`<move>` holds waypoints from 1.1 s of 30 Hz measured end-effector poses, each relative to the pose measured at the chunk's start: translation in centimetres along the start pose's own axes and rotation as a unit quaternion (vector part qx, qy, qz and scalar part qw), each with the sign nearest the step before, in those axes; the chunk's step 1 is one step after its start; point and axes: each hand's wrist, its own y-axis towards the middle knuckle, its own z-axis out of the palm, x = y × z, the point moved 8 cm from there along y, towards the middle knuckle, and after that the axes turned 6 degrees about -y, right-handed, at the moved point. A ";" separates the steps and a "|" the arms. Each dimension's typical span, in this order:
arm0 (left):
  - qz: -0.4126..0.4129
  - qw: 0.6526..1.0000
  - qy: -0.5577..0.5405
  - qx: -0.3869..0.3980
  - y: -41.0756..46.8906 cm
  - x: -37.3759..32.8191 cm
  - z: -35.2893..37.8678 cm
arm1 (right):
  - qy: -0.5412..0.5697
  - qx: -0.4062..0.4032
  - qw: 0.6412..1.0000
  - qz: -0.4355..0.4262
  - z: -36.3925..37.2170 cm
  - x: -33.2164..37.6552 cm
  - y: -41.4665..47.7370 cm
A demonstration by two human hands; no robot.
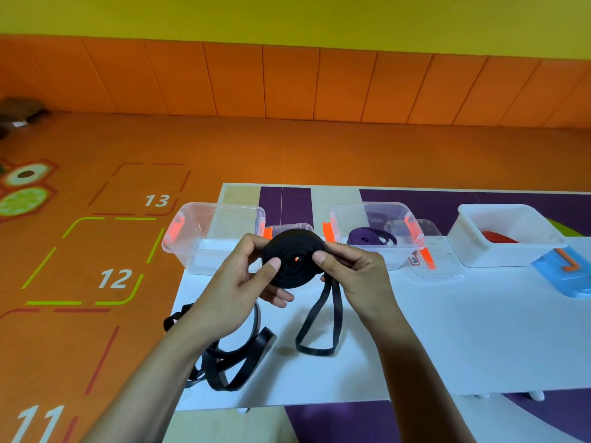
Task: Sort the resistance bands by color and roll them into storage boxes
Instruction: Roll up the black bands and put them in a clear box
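Black band [292,260], wound most of the way into a flat coil, sits just above the table [447,330] between my two hands, in front of the row of boxes. My left hand [236,286] pinches one edge, thumb pressed on the face and fingers curled behind. My right hand [355,276] pinches the opposite edge the same way, right where the unrolled tail [337,314] drops off in a loop whose bottom lies on the table. To finish the roll well, I think I should turn the coil with the left hand while the right feeds the tail in flat, with steady light tension and the edges lined up on the layer beneath. Neither thumb should lift early, since the rubber will likely spring open. The loose black bands [252,359] by my left forearm lie near the tail, so I want to draw the loop up without snagging them. A purple band [364,236] lies in the middle clear box [399,251] and a red band [499,237] in the white box [479,247], so the empty clear box [204,251] at the left looks like the place for this one.
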 end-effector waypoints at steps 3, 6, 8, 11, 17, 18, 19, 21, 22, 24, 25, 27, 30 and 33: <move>-0.029 0.994 0.102 0.014 0.2 -0.3 -0.7 | -0.043 0.038 0.998 -0.012 0.0 0.1 -0.1; 0.017 0.959 0.282 0.015 0.6 -2.2 -1.8 | -0.056 0.089 0.994 -0.015 1.0 0.5 -0.2; 0.036 0.952 0.302 0.032 0.8 -2.9 -1.7 | -0.058 0.104 0.993 -0.021 1.7 0.9 -0.2; 0.025 0.954 0.295 0.051 0.8 -2.6 -1.3 | -0.067 0.093 0.993 -0.029 1.8 1.1 -0.1; 0.039 0.988 0.148 0.031 0.5 -1.4 -1.2 | -0.076 0.065 0.995 -0.021 1.0 -0.2 0.1; 0.036 0.992 0.119 0.027 0.5 -1.2 -1.1 | -0.070 0.060 0.995 -0.021 0.9 -0.4 0.2; 0.035 0.995 0.095 0.022 0.4 -1.0 -1.0 | -0.063 0.055 0.996 -0.020 0.7 -0.5 0.3; 0.028 0.998 0.055 0.008 0.4 -0.5 -0.9 | -0.043 0.042 0.998 -0.014 0.4 -0.8 0.4; 0.021 0.999 0.036 -0.001 0.5 -0.3 -0.8 | -0.030 0.035 0.999 -0.006 0.3 -1.0 0.4; 0.006 1.000 -0.001 -0.011 0.6 0.3 -0.5 | 0.000 0.022 1.000 0.012 0.1 -1.4 0.4; -0.005 1.000 -0.022 -0.009 0.7 0.6 -0.2 | 0.015 0.016 1.000 0.019 0.1 -1.5 0.4; -0.033 0.998 -0.060 0.003 0.7 1.3 0.3 | 0.031 0.000 0.999 0.025 -0.1 -1.7 0.5; -0.066 0.997 0.010 0.026 0.6 1.5 -0.2 | 0.002 -0.007 1.000 0.024 -0.7 -1.7 0.5; -0.035 0.982 0.183 0.021 0.8 0.0 -1.8 | -0.037 0.029 0.999 0.019 -0.6 -1.3 0.4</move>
